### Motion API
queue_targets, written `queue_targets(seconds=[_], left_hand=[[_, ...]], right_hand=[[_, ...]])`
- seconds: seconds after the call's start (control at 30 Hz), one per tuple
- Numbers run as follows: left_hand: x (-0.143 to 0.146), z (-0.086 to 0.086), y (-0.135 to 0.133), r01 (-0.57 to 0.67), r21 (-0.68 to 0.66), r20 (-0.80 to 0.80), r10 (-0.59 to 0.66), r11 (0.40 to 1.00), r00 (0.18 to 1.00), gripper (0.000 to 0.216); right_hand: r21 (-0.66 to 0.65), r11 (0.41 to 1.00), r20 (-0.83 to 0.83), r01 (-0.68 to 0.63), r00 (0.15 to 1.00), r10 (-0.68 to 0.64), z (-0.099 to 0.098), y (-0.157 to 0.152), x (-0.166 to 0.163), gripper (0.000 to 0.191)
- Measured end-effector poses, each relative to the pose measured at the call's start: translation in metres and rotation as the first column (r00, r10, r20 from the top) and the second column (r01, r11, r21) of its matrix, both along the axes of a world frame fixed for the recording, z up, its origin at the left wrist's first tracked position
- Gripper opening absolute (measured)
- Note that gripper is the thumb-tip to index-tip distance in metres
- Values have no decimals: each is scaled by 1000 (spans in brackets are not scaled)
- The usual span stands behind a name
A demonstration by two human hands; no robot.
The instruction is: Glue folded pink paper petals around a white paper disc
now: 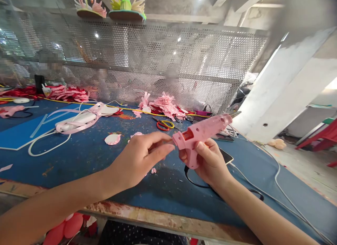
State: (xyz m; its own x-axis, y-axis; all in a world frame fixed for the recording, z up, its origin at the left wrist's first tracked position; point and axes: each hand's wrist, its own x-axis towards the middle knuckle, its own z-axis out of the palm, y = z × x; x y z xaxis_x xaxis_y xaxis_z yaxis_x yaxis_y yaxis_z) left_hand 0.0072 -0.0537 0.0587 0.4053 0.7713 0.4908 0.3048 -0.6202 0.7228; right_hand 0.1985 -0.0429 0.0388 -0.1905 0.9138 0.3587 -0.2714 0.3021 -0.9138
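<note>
My right hand [210,164] grips the handle of a pink glue gun [201,132], held above the blue table [86,153] with its nozzle pointing up and to the right. Its black cord [195,183] loops on the table under my wrist. My left hand [140,157] reaches to the back end of the gun, thumb and fingers pinched together there; whatever is between them is too small to make out. A phone [226,156] lies half hidden behind my right hand.
Red and yellow scissors [163,125], glasses [185,118], pink paper pieces [165,104] and pink ribbon [79,120] lie further back. A perforated metal screen [158,62] stands behind the table. A white cable [276,181] trails along the right side. The wooden table edge [147,217] is near me.
</note>
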Motion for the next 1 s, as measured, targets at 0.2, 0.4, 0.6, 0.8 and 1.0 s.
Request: queue_targets(seconds=[0.2,0.4,0.6,0.8,1.0], left_hand=[[0,-1,1,-103,313,-59,128,944,990,14],[1,-1,1,-46,213,-52,58,976,997,18],[2,0,4,22,-156,53,-14,987,999,20],[16,-15,11,233,-433,447,-17,871,894,28],[27,-27,3,215,-358,426,-46,909,904,28]], right_hand=[[6,999,4,37,999,-37,0,-2,1,32],[13,999,38,33,999,-34,-1,-2,2,33],[10,995,120,98,988,-98,2,1,1,41],[2,959,314,282,911,-268,-4,4,-4,50],[77,897,489,435,768,-414,-12,9,-3,39]])
